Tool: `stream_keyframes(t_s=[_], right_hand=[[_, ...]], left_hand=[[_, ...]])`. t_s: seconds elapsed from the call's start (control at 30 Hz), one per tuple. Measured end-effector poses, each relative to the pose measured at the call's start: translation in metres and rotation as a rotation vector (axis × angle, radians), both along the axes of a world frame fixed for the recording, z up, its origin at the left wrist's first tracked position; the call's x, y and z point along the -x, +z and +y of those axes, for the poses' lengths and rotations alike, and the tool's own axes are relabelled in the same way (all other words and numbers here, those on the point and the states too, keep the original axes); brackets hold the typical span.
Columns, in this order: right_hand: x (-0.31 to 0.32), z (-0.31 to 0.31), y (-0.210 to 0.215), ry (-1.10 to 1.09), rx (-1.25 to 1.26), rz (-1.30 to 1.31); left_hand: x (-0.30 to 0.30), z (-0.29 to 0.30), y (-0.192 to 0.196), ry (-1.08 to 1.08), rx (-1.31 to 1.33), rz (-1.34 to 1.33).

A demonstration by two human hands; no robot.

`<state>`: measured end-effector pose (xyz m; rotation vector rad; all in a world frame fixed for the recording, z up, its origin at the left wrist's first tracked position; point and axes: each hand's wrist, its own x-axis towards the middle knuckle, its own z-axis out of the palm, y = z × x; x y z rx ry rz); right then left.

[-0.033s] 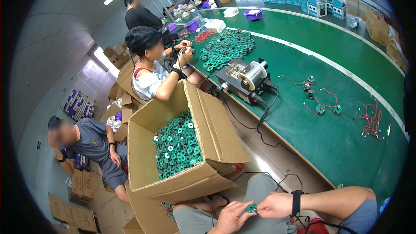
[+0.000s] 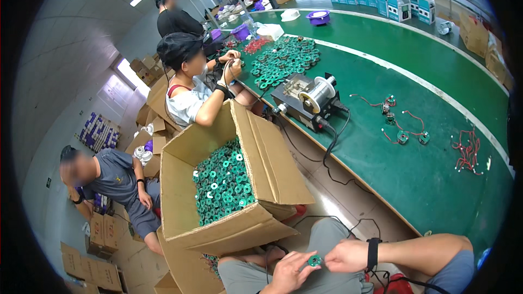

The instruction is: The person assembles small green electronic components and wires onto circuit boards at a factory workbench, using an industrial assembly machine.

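Observation:
Low in the view, over my lap, my left hand [image 2: 291, 272] grips a small round green circuit board [image 2: 315, 261] with a hole in its middle, between thumb and fingers. Just to the right of it is my right hand [image 2: 346, 256], its fingers curled and pinched close to the board's edge. Whatever those fingertips hold, perhaps a thin wire, is too small to make out. A black band wraps my right wrist. Left of my hands, a big open cardboard box [image 2: 278, 158] contains a heap of similar green round boards [image 2: 223, 185].
On the green table [image 2: 425, 196] lie a black machine with a wire spool [image 2: 318, 98], a few boards with red wires [image 2: 402, 137], a bundle of red wires [image 2: 467, 151] and a board pile [image 2: 286, 60]. A co-worker [image 2: 190, 87] sits beyond the box; another person [image 2: 117, 185] sits left.
The round board in my left hand has tilted and shifted very slightly up and left. A narrow gap now shows between it and my right fingertips.

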<state>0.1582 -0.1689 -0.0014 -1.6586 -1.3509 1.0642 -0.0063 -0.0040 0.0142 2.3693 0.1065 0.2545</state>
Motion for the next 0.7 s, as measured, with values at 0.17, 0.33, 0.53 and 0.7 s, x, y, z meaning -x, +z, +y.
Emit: stream_keyframes(t_s=[0.17, 0.33, 0.53, 0.7], right_hand=[[-0.003, 0.004, 0.016, -0.114, -0.011, 0.007], [-0.005, 0.002, -0.004, 0.079, -0.035, -0.107], [0.005, 0.0, 0.004, 0.147, -0.063, 0.013], [-0.006, 0.006, 0.006, -0.08, -0.025, -0.086]], left_hand=[[0.002, -0.002, -0.001, -0.018, -0.007, 0.015], [-0.001, 0.004, -0.001, -0.003, -0.02, -0.006], [0.0, -0.001, -0.003, -0.077, -0.015, 0.02], [0.001, -0.003, -0.004, -0.049, -0.016, 0.004]])
